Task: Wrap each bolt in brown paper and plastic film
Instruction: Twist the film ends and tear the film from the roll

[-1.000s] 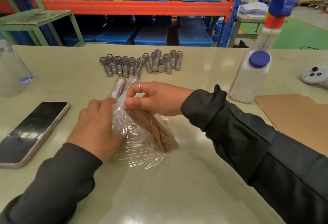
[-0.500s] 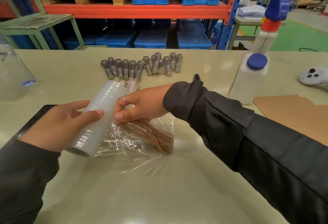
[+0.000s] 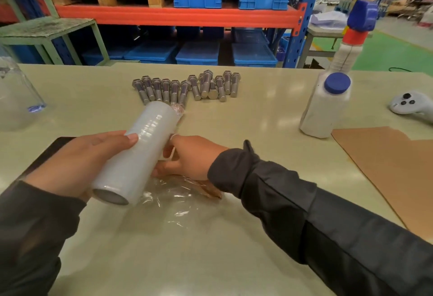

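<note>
Behind the pale green table (image 3: 234,260) blue crates are stacked on an orange rack. Since one second ago the roll of plastic film (image 3: 136,155) has been lifted off the paper-wrapped bolt (image 3: 206,189) and raised higher; half a second ago it was held lower and nearer to the bundle. A loose sheet of film (image 3: 178,204) is drawn out between the roll and the bolt, so it is judged that the film wrapping of this bolt is nearly done and the sheet must next be torn or cut.

The left hand (image 3: 77,164) is wrapped around the roll, with the thumb laid over its top. The right hand (image 3: 189,157) is pressed down on the wrapped bolt with curled fingers; whether the film edge is pinched cannot be told, as the fingertips are hidden behind the roll. The bare bolts (image 3: 185,87) are waiting in a row farther back, and brown paper (image 3: 386,166) is lying at the right.
</note>
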{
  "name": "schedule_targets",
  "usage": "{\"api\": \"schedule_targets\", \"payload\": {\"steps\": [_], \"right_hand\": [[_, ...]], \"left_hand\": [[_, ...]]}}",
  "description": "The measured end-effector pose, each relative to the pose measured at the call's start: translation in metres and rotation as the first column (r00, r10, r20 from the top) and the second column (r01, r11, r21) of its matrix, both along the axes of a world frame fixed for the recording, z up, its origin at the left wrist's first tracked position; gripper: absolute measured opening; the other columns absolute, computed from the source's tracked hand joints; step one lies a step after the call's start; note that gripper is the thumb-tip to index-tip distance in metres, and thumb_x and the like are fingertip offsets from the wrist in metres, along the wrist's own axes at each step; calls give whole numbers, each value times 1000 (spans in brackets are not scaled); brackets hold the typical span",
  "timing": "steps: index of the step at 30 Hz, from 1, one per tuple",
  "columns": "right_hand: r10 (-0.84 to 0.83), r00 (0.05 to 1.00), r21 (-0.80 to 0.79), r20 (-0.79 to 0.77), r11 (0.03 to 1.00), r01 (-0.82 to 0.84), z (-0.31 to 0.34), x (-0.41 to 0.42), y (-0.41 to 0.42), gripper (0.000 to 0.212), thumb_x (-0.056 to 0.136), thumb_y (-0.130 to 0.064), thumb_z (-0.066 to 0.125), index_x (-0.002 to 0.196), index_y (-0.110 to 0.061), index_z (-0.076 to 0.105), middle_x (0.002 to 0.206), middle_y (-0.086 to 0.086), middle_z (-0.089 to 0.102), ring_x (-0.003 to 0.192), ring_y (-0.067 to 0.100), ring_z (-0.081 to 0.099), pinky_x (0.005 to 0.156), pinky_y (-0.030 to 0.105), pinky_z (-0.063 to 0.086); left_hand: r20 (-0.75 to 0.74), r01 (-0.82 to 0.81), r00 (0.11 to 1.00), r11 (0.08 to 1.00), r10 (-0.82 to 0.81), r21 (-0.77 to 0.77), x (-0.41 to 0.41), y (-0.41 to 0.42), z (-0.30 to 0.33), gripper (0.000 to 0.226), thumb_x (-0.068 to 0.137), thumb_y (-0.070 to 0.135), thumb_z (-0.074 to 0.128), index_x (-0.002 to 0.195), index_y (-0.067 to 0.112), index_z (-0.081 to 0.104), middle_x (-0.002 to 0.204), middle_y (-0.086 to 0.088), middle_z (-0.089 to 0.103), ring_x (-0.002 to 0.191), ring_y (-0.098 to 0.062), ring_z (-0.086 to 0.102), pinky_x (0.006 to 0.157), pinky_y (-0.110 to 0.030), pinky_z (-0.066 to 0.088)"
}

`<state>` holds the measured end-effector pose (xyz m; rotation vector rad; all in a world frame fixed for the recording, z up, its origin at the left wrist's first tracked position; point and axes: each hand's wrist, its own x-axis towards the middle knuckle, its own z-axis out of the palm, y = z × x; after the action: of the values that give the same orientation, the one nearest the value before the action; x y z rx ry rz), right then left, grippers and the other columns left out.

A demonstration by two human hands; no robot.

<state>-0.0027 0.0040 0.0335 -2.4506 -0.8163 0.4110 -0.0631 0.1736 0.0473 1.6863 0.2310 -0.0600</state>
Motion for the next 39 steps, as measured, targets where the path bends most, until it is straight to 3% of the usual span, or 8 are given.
{"api": "schedule_targets", "payload": {"steps": [5, 10, 14, 21, 27, 31, 34, 39], "right_hand": [[-87, 996, 66, -17, 994, 87, 22, 1, -31, 41, 92, -29, 52, 124, -5, 57, 124, 8, 59, 108, 20, 56, 82, 21, 40], [-187, 828, 299, -529, 872, 388, 26, -18, -25, 58, 90, -54, 45, 114, -3, 59, 104, 12, 68, 95, 27, 66, 92, 38, 50], [-331, 842, 262, -425, 846, 465, 20, -29, -6, 51, 93, -44, 42, 120, -1, 42, 106, 11, 60, 96, 29, 59, 77, 34, 48], [-404, 859, 310, -314, 811, 495, 20, -33, 2, 65, 92, -45, 43, 137, -8, 15, 121, 14, 54, 106, 33, 55, 90, 40, 46], [-395, 823, 389, -408, 741, 548, 19, -33, -7, 62, 90, -46, 47, 133, -14, 16, 108, 7, 51, 100, 29, 57, 87, 41, 49], [-388, 807, 414, -445, 711, 569, 15, -33, -5, 66, 89, -44, 51, 136, -18, 12, 115, 8, 52, 102, 29, 57, 90, 42, 49], [-388, 785, 400, -483, 700, 591, 14, -31, -1, 76, 91, -43, 51, 143, -13, 4, 120, 10, 51, 107, 30, 56, 90, 39, 48], [-392, 703, 375, -593, 639, 672, 15, -18, 5, 78, 87, -44, 56, 138, -17, 4, 104, 7, 54, 102, 31, 58, 89, 45, 51]], "left_hand": [[-16, -33, 999, 999, 33, 8, 1, -21, 4, 73, 51, 28, 78, 119, 11, 57, 109, -10, 64, 93, -27, 64, 79, -36, 49], [24, -83, 996, 990, 81, 113, 1, -49, -2, 74, 62, 28, 81, 125, 28, 44, 98, -8, 63, 82, -20, 63, 66, -29, 46], [101, -39, 995, 961, 12, 274, -2, -55, -12, 70, 76, 34, 70, 136, 34, 33, 93, 3, 65, 83, -11, 63, 67, -26, 45], [96, 108, 986, 963, -135, 246, -1, -39, -14, 43, 90, 34, 46, 131, 45, 37, 104, 14, 64, 90, 3, 62, 70, -17, 45], [31, 149, 981, 847, -191, 510, 8, -21, -23, 48, 93, 14, 52, 135, 31, 35, 91, 22, 62, 105, -16, 58, 91, -32, 41], [19, 170, 970, 730, -244, 662, 6, -21, -27, 54, 84, 14, 64, 129, 28, 37, 89, 31, 56, 102, -9, 58, 82, -26, 43], [37, 146, 972, 716, -234, 683, 8, -21, -33, 54, 79, 10, 68, 116, 34, 36, 78, 30, 56, 75, 12, 53, 60, -3, 37], [93, 68, 968, 605, -231, 793, 11, -18, -40, 48, 78, 9, 68, 109, 31, 38, 71, 27, 45, 57, 10, 45, 49, -7, 34]]}}
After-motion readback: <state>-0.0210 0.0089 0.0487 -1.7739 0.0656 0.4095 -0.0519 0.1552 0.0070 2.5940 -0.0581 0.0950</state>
